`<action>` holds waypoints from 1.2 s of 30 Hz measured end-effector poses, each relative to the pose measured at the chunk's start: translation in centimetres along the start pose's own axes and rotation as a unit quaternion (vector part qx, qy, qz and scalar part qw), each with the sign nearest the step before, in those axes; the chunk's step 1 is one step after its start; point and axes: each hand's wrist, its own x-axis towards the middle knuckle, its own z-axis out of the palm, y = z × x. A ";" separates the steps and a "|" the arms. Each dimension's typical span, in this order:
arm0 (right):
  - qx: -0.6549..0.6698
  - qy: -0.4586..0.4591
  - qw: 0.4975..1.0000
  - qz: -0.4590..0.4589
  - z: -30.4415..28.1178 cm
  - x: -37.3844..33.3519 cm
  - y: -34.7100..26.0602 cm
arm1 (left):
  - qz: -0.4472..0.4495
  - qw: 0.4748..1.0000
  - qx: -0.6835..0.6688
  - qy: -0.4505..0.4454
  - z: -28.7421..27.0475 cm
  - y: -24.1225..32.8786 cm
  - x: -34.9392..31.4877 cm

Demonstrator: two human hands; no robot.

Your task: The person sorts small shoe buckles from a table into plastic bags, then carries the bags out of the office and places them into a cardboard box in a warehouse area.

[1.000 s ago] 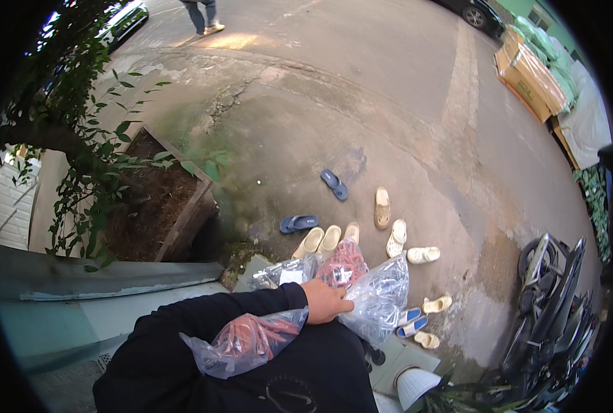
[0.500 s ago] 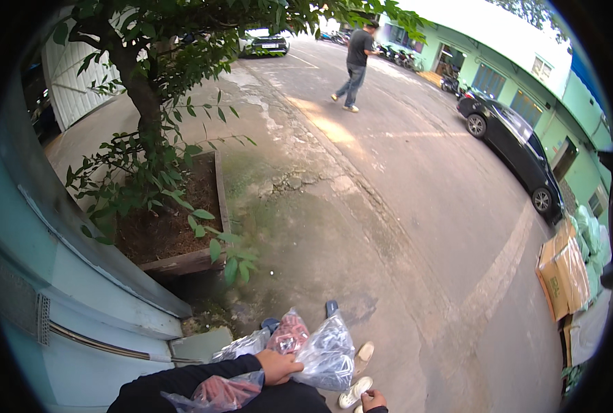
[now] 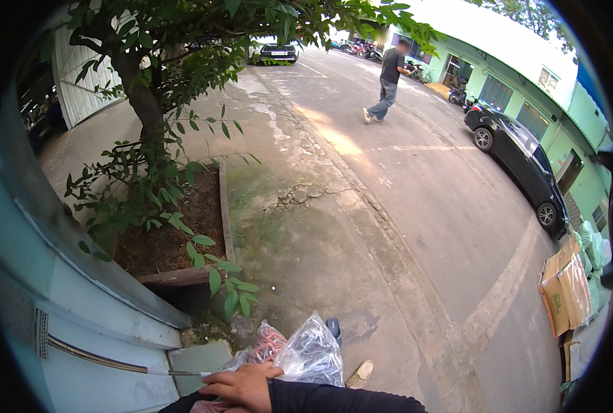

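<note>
My right arm crosses in front of me from the lower right. My right hand [image 3: 241, 387] lies palm down over my left arm, its fingers stretched out to the left. Below those fingers part of a clear bag of reddish things [image 3: 210, 407] shows. My left hand [image 3: 273, 371] is mostly hidden behind the right; the bit that shows presses against a clear plastic bag with greyish contents [image 3: 313, 354]. Beside it stands a clear bag of red, cord-like pieces [image 3: 268, 343]. What exactly the bags hold is hard to make out.
A dark slipper [image 3: 334, 330] and a beige shoe [image 3: 360, 374] are on the ground ahead. A tree planter [image 3: 227, 213] and a pale blue wall [image 3: 93, 303] bound the left. Cardboard [image 3: 564, 286] and a black car [image 3: 520, 158] are right; a person [image 3: 390, 79] walks beyond.
My right hand has come from the lower right across to my left arm, now covering most of my left hand. The bags have shifted slightly left. The walking person has moved right.
</note>
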 end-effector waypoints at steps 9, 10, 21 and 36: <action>0.037 -0.034 0.989 -0.137 2.5 2.1 1.0 | -0.031 0.998 -0.012 0.053 -1.1 -2.4 -2.0; 0.024 -0.054 0.988 -0.144 2.6 2.5 0.9 | -0.043 0.996 -0.006 0.074 -1.4 -2.4 -2.5; 0.061 -0.057 0.988 -0.130 4.0 1.9 2.2 | -0.051 0.990 0.023 0.129 -2.4 -2.6 -2.6; 0.132 0.104 0.981 -0.092 -2.3 -5.1 7.5 | 0.123 0.991 0.043 -0.018 -4.5 4.8 13.9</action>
